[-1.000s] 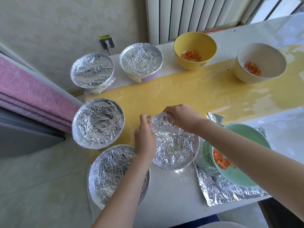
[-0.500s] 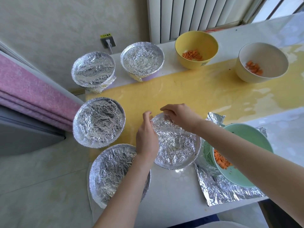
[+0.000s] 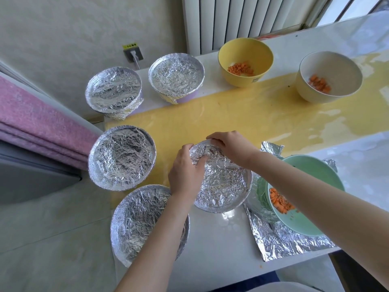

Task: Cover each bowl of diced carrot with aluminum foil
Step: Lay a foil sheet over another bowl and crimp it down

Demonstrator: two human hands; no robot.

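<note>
The left hand [image 3: 185, 175] now grips the top rim, no longer the side, of the foil-wrapped bowl [image 3: 225, 190] near the surface's [image 3: 219, 239] front edge, fingers curled on it like those of the right hand [image 3: 231, 147], so sealing appears nearly finished.

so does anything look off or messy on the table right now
Only the green bowl: its crumpled foil sheet lies under it and bunches up against one side, so the carrot is uncovered. Nothing looks spilled. The left hand and right hand grip the middle foil-covered bowl.
</note>
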